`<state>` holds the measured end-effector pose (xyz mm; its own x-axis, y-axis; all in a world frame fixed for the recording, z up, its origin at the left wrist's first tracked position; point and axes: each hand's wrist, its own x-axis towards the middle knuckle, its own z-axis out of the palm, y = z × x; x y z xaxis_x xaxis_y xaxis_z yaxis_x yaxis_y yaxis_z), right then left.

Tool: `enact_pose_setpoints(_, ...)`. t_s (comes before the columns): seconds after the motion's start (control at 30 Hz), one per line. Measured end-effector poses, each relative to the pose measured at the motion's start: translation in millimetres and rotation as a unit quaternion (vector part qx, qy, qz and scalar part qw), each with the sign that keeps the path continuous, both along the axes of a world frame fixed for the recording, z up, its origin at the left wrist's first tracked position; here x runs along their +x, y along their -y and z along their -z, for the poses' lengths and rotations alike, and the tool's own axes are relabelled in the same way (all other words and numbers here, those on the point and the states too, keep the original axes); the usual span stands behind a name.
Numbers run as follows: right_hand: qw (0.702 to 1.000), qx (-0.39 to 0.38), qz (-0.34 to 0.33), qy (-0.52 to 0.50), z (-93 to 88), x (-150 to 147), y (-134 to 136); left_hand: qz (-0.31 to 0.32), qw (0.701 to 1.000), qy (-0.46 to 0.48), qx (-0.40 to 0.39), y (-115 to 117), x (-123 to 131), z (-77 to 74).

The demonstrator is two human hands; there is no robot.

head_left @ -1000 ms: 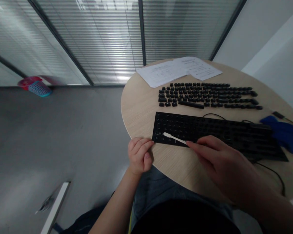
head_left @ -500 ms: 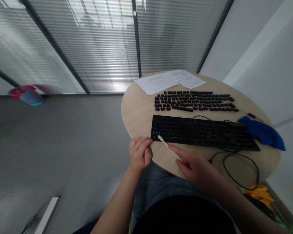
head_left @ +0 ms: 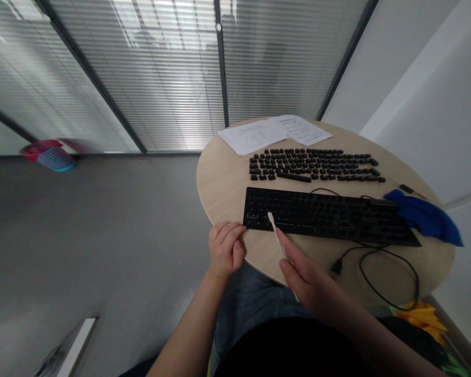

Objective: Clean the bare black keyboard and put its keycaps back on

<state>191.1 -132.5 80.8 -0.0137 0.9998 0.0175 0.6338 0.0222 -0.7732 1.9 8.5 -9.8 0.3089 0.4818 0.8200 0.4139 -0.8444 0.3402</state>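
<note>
A black keyboard (head_left: 294, 212), stripped of its keycaps, lies across the near part of a round wooden table (head_left: 220, 183). At its near left corner my left hand (head_left: 225, 248) rests with curled fingers, the fingertips holding the corner. My right hand (head_left: 308, 269) grips a slim white toothbrush (head_left: 278, 238) by its handle, thumb and forefinger along it. The brush's head is over the lower left part of the keyboard; contact is hard to make out. Beyond the keyboard, loose black keycaps (head_left: 294, 165) are laid out in rows, with the long space bar (head_left: 293, 177) in front.
Printed papers (head_left: 259, 135) lie at the table's far edge. A blue cloth (head_left: 429, 217) overlaps the keyboard's right end, beside a small dark-headed tool (head_left: 406, 188). A looped black cable (head_left: 416, 277) with a USB plug (head_left: 336, 268) lies at the near right. A basket (head_left: 55, 157) stands on the floor.
My right hand has moved the toothbrush head right and slightly away from me across the keyboard, and the handle is steeper. My left hand stays at the corner.
</note>
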Motion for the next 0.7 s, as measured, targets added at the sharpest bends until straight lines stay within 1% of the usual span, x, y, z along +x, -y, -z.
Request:
enact_pose_setpoints(0.07, 0.999, -0.029, -0.015, -0.030, 1.2, 0, -1, 0.001, 1.000, -0.002, -0.001, 0, 0, 0.0)
enact_pose_setpoints(0.2, 0.997, -0.058, -0.036, -0.032, -0.9, -1, -5, 0.001, 1.000, -0.005, -0.003, 1, 0, 0.3)
enact_pose_setpoints(0.37, 0.997, -0.077, -0.021, 0.021, -7.4, -7, -11, 0.000, 1.000, -0.004, -0.003, 0, 0, 1.0)
enact_pose_setpoints(0.5, 0.994, -0.086, -0.013, 0.068, -12.6, -13, -5, 0.000, 1.000, -0.004, -0.001, 0, 0, 0.1)
enact_pose_setpoints(0.6, 0.992, -0.096, -0.028, 0.072, -13.6, -11, -1, 0.001, 1.000, -0.004, 0.001, 0, 0, -0.6)
enact_pose_setpoints(0.7, 0.993, -0.096, -0.024, 0.069, -12.8, -9, -3, 0.001, 1.000, -0.005, 0.002, 0, 0, -1.0)
